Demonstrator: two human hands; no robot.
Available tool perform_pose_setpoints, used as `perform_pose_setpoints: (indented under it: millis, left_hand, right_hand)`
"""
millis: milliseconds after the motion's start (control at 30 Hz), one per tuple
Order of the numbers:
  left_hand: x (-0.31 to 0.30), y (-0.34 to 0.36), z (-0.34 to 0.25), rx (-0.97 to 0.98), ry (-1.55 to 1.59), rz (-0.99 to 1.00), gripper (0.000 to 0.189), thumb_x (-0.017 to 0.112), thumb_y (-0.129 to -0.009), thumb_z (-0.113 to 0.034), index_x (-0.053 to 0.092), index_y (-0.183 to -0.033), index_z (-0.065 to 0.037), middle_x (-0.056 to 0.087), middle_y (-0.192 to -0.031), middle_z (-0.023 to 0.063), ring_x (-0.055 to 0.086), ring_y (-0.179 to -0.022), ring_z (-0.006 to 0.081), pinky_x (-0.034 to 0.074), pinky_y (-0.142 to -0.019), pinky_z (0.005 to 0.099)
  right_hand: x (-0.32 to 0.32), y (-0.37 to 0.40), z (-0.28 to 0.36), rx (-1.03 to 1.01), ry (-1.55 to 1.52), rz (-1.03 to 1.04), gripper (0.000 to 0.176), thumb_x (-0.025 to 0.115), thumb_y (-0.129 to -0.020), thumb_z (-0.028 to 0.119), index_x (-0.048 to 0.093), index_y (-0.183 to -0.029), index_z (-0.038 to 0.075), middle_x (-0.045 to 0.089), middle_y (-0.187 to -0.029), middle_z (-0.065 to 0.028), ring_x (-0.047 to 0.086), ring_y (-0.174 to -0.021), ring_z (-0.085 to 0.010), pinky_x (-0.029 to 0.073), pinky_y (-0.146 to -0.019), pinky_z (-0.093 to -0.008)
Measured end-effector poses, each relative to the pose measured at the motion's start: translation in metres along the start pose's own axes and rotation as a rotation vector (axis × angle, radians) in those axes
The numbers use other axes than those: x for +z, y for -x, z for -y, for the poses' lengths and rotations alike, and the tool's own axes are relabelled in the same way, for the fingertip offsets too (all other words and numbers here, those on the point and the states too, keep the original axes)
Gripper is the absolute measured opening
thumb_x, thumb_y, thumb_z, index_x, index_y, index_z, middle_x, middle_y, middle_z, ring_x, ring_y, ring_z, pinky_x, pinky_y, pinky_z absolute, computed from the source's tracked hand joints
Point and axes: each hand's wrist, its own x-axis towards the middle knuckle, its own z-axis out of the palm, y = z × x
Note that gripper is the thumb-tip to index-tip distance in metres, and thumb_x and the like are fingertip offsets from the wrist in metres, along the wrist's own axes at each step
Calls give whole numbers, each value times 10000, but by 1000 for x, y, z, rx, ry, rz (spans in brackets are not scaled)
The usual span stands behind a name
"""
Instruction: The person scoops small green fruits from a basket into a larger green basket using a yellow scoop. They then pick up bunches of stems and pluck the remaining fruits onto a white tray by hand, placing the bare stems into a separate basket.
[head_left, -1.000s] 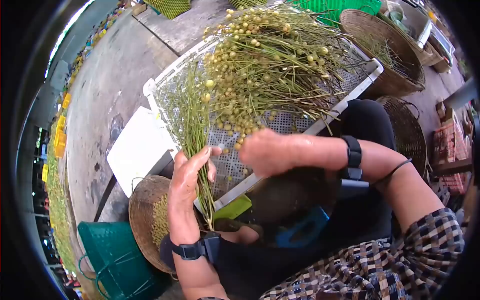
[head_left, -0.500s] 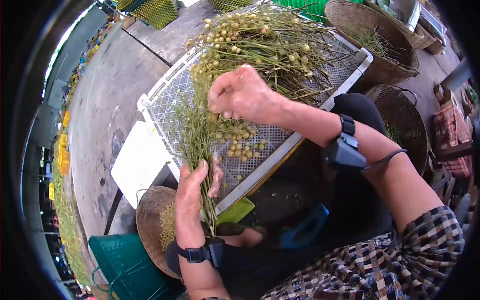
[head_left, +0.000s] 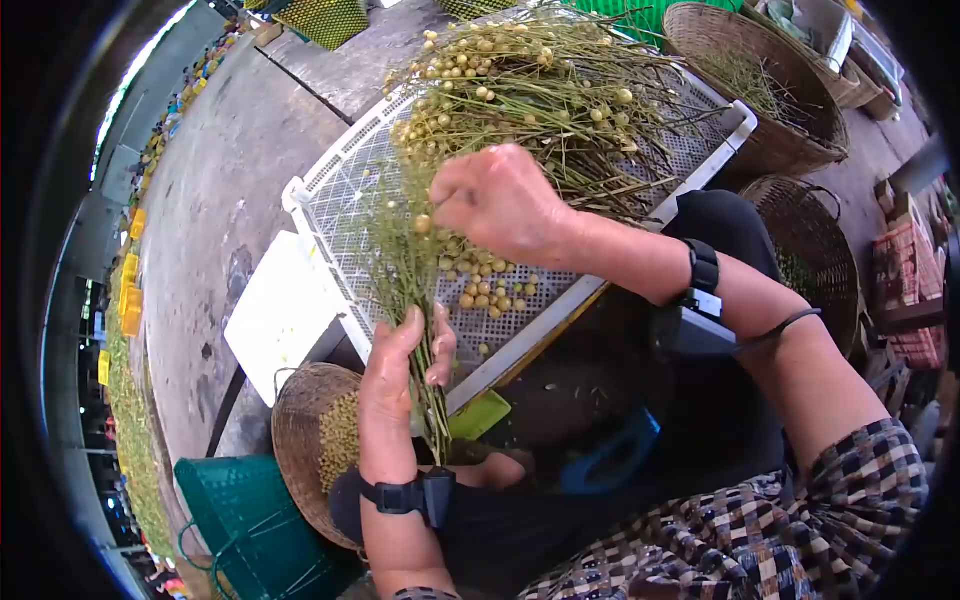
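My left hand (head_left: pixel 398 370) is wrapped round the lower stalks of a bunch of thin green stems (head_left: pixel 405 265), which stands upright over the near left edge of a white mesh tray (head_left: pixel 325 215). Beside the top of the bunch is my right hand (head_left: pixel 505 205), its fingers curled inward; whatever they hold is hidden. One round yellow fruit (head_left: pixel 422 224) shows just by its fingertips. Loose yellowish round fruits (head_left: pixel 490 292) lie on the tray below that hand. Behind it, a large heap of stems with fruits (head_left: pixel 540 105) covers the tray's far part.
A wicker basket (head_left: pixel 295 425) with small pale fruits and a green basket (head_left: pixel 240 500) stand at lower left, near a white board (head_left: pixel 280 310). Large wicker baskets (head_left: pixel 690 25) are at upper right. A green scoop-like object (head_left: pixel 480 415) lies under the tray.
My right hand has closed tighter and its fingers have curled in further near the top of the bunch. The left hand keeps its hold on the stems. The view has shifted slightly.
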Motion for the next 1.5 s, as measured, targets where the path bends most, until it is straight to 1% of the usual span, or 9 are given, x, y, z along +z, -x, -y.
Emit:
perform_pose_setpoints:
  millis: [233,333,500,667,767,1000,1367,1433,1500]
  left_hand:
    - [9,4,2,-15,-129,22,282,573,-915,-268,540,-1034,-15,528,-664,94,439,-406,146,356,-389,256]
    - [5,6,3,-14,-98,40,275,560,-923,-275,546,-1027,-21,522,-661,91,429,-400,145,350,-388,255]
    - [-11,6,8,-31,63,124,321,551,-933,-333,544,-1044,-32,512,-652,84,422,-397,141,347,-384,266]
    - [-17,2,9,-3,-14,308,391,463,-960,-471,492,-1031,-88,450,-636,35,373,-365,124,340,-377,307]
    - [-19,0,13,-34,8,321,393,464,-959,-472,488,-1032,-87,453,-638,43,364,-354,123,340,-376,305]
    - [-6,0,18,-83,27,202,386,595,-898,-419,564,-1018,-54,545,-673,105,406,-384,142,340,-384,269]
    - [-18,-1,15,-20,212,439,393,433,-974,-463,490,-1015,-77,417,-610,31,295,-314,109,285,-322,298]
    - [-18,-1,14,33,241,485,398,394,-989,-464,489,-1015,-78,409,-612,25,287,-313,101,280,-321,295]
    - [-16,-1,14,32,246,475,417,365,-996,-470,487,-1016,-72,405,-611,19,284,-313,93,266,-313,290]
  right_hand:
    - [19,2,-22,-196,113,182,219,585,-753,186,590,-703,-27,582,-635,-241,609,-670,-440,511,-666,-491]
    - [15,-1,-24,-265,156,176,180,629,-776,175,567,-713,19,604,-648,-161,615,-614,-331,487,-575,-415]
    - [-23,-13,0,213,-452,245,240,514,-866,148,548,-665,21,585,-644,-75,519,-505,-125,466,-471,-267]
    - [-14,-31,-42,70,-31,93,351,693,-765,113,671,-1100,11,705,-863,-139,654,-704,-197,544,-707,-336]
    - [-10,-24,-44,-16,74,107,380,720,-739,107,675,-1110,43,706,-921,-159,672,-800,-231,529,-805,-365]
    - [-1,-21,-46,210,-736,312,195,664,-757,27,645,-902,-103,660,-729,-141,649,-591,-176,523,-504,-253]
    - [-6,-22,-40,400,-1069,186,188,628,-813,98,627,-912,-62,611,-716,-86,555,-528,-116,480,-440,-246]
    - [-4,-15,-37,457,-711,389,240,650,-826,156,620,-919,-64,616,-747,-94,591,-574,-136,506,-458,-256]
    - [14,-1,-44,476,-1059,512,214,683,-806,104,614,-918,-65,622,-778,-116,642,-647,-175,546,-489,-255]
